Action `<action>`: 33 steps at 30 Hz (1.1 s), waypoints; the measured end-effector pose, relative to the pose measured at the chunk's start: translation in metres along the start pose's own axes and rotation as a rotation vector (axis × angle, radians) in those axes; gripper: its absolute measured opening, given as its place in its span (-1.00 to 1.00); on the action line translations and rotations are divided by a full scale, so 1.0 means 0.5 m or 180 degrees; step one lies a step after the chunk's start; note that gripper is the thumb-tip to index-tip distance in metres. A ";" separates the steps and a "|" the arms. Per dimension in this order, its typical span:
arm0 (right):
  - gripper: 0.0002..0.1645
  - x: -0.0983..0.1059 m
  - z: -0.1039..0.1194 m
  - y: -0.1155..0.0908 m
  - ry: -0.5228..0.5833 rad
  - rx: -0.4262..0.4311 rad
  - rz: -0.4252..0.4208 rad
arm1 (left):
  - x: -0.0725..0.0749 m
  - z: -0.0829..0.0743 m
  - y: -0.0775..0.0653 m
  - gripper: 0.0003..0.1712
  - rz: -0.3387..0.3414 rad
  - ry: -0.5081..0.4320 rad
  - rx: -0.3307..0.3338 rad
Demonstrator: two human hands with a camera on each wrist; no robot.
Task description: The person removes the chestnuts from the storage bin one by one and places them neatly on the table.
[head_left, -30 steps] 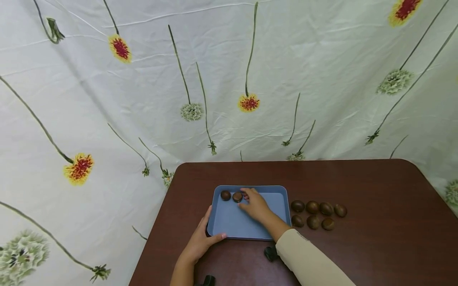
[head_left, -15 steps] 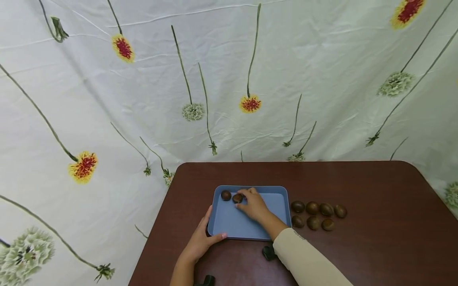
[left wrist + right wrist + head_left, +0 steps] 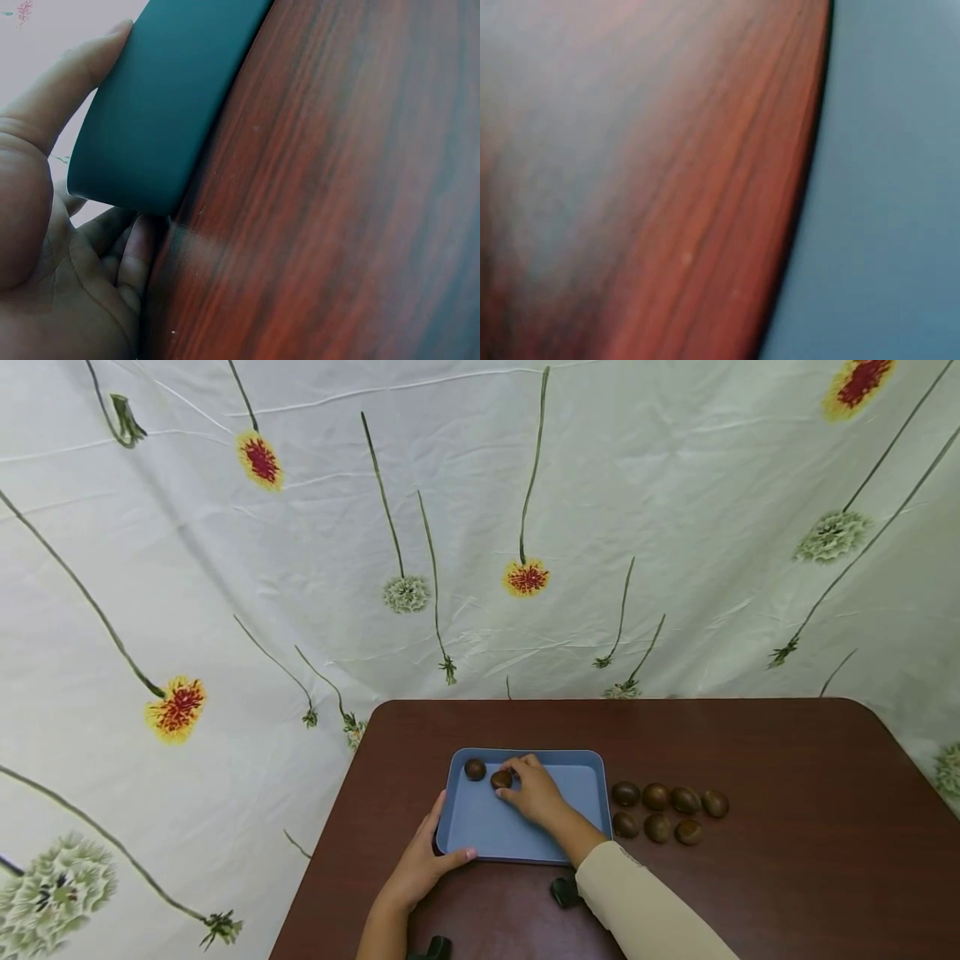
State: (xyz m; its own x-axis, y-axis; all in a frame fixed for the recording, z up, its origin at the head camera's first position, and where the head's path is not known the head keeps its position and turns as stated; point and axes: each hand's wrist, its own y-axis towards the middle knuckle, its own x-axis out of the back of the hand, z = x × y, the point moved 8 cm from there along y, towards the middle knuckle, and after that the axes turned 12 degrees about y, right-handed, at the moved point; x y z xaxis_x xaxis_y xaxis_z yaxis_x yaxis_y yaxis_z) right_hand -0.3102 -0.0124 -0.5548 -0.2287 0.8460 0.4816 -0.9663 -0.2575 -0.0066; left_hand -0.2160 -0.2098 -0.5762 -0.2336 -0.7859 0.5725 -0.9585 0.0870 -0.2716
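In the head view, my right hand (image 3: 534, 793) reaches over the blue tray (image 3: 487, 835) and pinches a brown chestnut (image 3: 501, 779) between thumb and fingers near the tray's far left. A second chestnut (image 3: 475, 769) sits to its left, close to the far left corner. My left hand (image 3: 420, 864) grips the near left corner of the tray, its thumb at the near rim. The left wrist view shows that thumb on the tray's rim (image 3: 165, 112) and curled fingers beside the tray wall. Only the tray and tabletop appear in the right wrist view; the hand itself is out of it.
Right of the tray, several chestnuts (image 3: 657, 828) lie in two rows on the dark brown table (image 3: 810, 793). A white cloth with printed flowers (image 3: 675, 485) hangs behind the table. A small black object (image 3: 564, 892) is by the right sleeve.
My right thumb and fingers have closed around the second chestnut, which has shifted slightly right and nearer. The left hand stays on the tray corner. The head view has shifted a little.
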 end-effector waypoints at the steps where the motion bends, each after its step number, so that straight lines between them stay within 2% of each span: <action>1: -0.59 0.002 0.001 -0.002 -0.0002 -0.0009 0.0001 | 0.000 0.000 0.000 0.33 0.0002 -0.0001 -0.0002; 15: -0.63 0.027 0.016 -0.058 -0.0152 0.0058 0.0196 | -0.001 0.002 0.003 0.32 -0.0006 -0.0015 -0.0011; 19: -0.66 0.034 0.014 -0.071 -0.0090 -0.0019 0.0261 | -0.001 0.006 0.003 0.33 -0.0027 0.0026 0.0001; 26: -0.66 0.065 -0.004 -0.097 0.0431 -0.0358 0.0203 | -0.001 0.008 0.004 0.35 -0.0029 0.0076 0.0013; 33: -0.58 0.111 -0.012 -0.138 0.1035 -0.0406 -0.0089 | 0.000 0.009 0.005 0.35 -0.0013 0.0026 0.0036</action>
State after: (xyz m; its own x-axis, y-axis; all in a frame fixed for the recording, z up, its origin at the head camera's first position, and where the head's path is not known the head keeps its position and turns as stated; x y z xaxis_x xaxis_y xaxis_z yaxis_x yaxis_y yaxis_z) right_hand -0.2567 0.0553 -0.5328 -0.2080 0.9616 0.1790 -0.9750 -0.1891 -0.1169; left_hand -0.2176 -0.2125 -0.5804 -0.2310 -0.7812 0.5800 -0.9575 0.0767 -0.2780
